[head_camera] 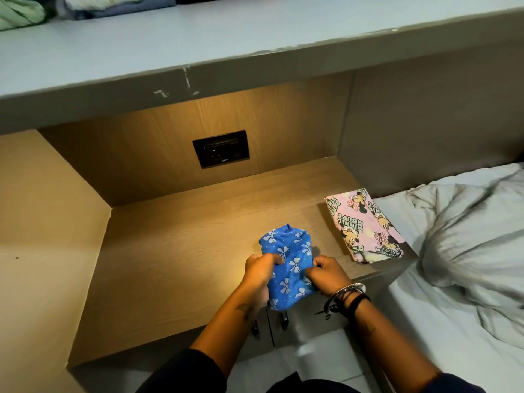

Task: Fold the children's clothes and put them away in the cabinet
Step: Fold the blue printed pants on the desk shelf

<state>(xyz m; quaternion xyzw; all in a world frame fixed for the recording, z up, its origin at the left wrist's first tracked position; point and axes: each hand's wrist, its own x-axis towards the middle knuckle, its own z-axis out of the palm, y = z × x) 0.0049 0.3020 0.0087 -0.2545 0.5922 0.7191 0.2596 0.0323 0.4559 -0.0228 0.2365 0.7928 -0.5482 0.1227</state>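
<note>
Two hands, both on one blue cloth with white bows. With the left hand, a curled grip on the cloth's left edge, fingers tucked into the folds. With the right hand, a tight pinch on the right edge, thumb and fingers closed on it. Blue cloth bunched up, at the front of the desk, a bit right of the desk's middle, near end reaching the front edge. Resting on the wood or just above it: cannot tell. Hard to say what kind of clothing.

On the desk's right end, a pink cloth with cartoon mice, folded flat into a long shape, not touching the blue one.

In the wall at the back of the desk, a black socket. Above the desk, a grey shelf with chipped paint on its front edge. High over the desk's left end, on that shelf, a green cloth and beside it a pile of more clothes, cut off by the top of the picture. Under the desk's front edge, below the blue cloth, grey doors with dark handles. Right of the desk, a bed with a white sheet and a crumpled grey blanket.

Round the right wrist, black and silver bands. On both arms, dark sleeves, nearer than the desk's front edge.
</note>
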